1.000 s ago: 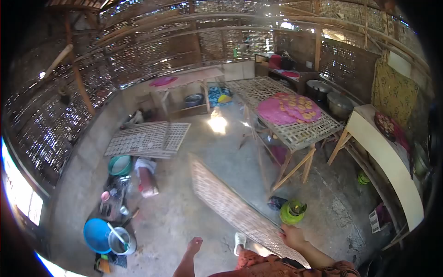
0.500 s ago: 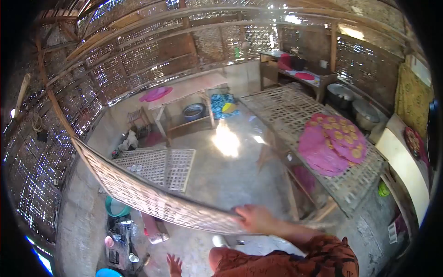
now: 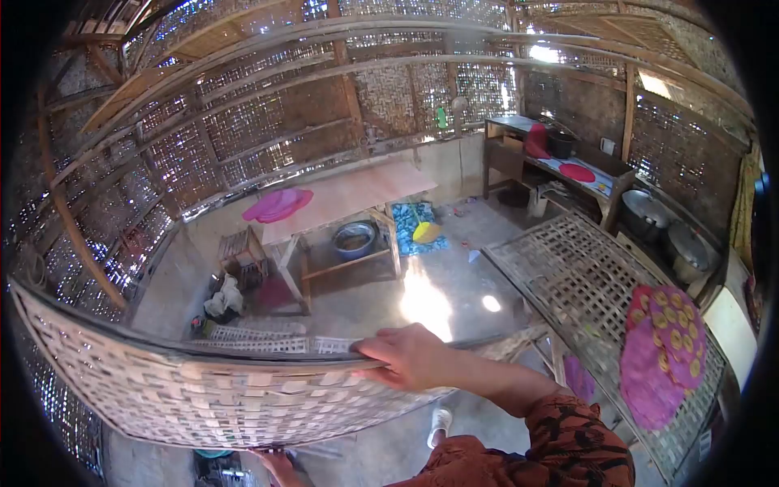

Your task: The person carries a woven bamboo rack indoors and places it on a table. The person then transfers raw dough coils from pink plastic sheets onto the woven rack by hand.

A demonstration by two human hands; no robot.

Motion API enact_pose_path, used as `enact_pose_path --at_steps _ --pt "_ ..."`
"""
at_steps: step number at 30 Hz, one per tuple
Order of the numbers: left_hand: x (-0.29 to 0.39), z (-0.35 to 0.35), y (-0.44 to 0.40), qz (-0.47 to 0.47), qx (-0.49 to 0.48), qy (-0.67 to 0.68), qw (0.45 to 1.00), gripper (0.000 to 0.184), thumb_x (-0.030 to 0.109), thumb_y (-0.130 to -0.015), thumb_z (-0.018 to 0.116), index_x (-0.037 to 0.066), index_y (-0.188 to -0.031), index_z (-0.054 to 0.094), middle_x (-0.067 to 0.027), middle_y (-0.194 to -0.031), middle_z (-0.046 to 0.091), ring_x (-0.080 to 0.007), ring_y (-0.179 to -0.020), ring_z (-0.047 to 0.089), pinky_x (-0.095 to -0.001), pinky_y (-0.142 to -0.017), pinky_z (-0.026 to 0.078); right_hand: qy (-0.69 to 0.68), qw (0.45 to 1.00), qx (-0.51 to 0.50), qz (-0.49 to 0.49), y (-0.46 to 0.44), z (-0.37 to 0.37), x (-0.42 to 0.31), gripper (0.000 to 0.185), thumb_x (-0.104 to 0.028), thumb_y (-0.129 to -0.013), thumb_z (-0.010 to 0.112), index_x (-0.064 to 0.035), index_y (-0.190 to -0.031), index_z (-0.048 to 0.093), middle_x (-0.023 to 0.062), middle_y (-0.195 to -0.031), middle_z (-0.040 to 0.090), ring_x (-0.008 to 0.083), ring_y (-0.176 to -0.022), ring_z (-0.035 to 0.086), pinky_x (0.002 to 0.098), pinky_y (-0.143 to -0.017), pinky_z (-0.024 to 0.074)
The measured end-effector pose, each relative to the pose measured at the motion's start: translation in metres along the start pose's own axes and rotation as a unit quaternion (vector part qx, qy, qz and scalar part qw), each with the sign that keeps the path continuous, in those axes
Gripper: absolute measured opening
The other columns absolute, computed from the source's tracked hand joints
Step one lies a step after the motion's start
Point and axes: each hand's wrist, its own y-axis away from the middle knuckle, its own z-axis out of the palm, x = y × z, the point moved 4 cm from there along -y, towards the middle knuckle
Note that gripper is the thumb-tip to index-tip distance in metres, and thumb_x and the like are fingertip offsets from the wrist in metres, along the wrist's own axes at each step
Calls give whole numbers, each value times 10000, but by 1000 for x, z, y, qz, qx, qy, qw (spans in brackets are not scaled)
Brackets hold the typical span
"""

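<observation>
A large woven bamboo drying rack (image 3: 243,398) stands tilted on its long side before me, spanning from the far left to the middle. My right hand (image 3: 406,355) is closed over its upper edge, thumb and fingers on either side of the rim. At the lower edge, my left hand (image 3: 276,461) grips the rim from below, its fingers partly hidden by the rack. Beyond it lies another lattice rack (image 3: 260,334), mostly covered by the one I hold.
On the right, a bamboo lattice platform (image 3: 560,260) bears a pink sheet (image 3: 649,381) with several round yellowish pieces (image 3: 677,316). A long table (image 3: 357,191) with a blue basin (image 3: 355,241) beneath stands at the back. Lidded pots (image 3: 645,213) sit by the right wall.
The rack has come nearer and swung more upright, its long side turning level. My left hand, open and apart from it before, now holds its lower edge. My view has shifted left.
</observation>
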Motion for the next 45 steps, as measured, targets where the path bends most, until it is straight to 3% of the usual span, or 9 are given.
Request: enact_pose_path --at_steps 14,19,23,28,31,35,39,43,45 --pt "-11 347 -188 73 59 112 989 836 719 -795 461 235 -1434 222 -67 -1401 326 -227 -1082 445 -423 -841 417 -125 987 -85 -59 -321 71 463 353 -377 -874 570 -48 -970 486 140 -692 582 338 -616 590 439 -533 433" --pt "-59 509 -242 43 96 88 990 841 703 -813 441 155 -1428 269 -98 -1347 417 -301 -1210 423 -454 -961 414 -100 991 -63 -67 -412 92 594 412 -412 -863 578 -59 -1061 499 157 -730 598 350 -683 604 451 -593 452" --pt "-148 661 -320 -55 -176 183 966 809 687 -847 380 159 -1440 222 -118 -1416 332 -351 -1258 380 -482 -971 421 43 996 -61 -56 -508 78 700 464 -422 -841 609 -76 -1140 530 173 -867 638 367 -807 619 457 -671 471" --pt "-248 847 -316 -166 -189 112 961 816 688 -840 404 234 -1464 140 -99 -1439 287 -324 -1178 432 -528 -936 397 155 987 1 33 -604 79 909 532 -461 -819 610 -168 -1254 521 133 -1061 638 344 -974 605 439 -817 483" --pt "-288 939 -291 -185 -211 45 959 682 665 -860 399 210 -1362 322 -66 -1319 438 -300 -1068 508 -517 -870 429 196 975 -4 105 -631 87 1041 524 -457 -820 617 -205 -1269 518 97 -1092 640 316 -1047 586 493 -914 410" --pt "-337 1046 -280 -221 -203 63 952 612 576 -897 442 186 -1347 299 -82 -1212 457 -279 -1022 512 -488 -818 452 133 952 -66 266 -644 118 1220 523 -419 -760 701 -279 -1241 553 51 -1072 662 252 -1050 598 502 -943 367" --pt "-413 1110 -312 -248 -191 44 949 461 499 -937 418 194 -1278 359 -32 -1152 497 -268 -983 520 -465 -745 503 -122 941 -68 309 -634 209 1441 424 -417 -752 710 -278 -1144 629 52 -1078 662 237 -1017 614 485 -940 375" --pt "-432 1178 -326 -295 -107 -10 950 445 451 -949 425 174 -1287 345 -73 -1182 519 -315 -1045 540 -478 -722 534 101 926 -97 350 -623 257 1511 373 -411 -825 635 -204 -1136 639 84 -1047 666 259 -971 630 361 -858 460" --pt "-438 1205 -337 -278 -65 -62 956 414 433 -954 425 92 -1185 396 -108 -1082 540 -286 -920 589 -444 -649 554 -17 928 -130 347 -595 331 1632 391 -431 -845 607 -184 -1147 629 104 -1064 653 283 -993 615 351 -831 479"
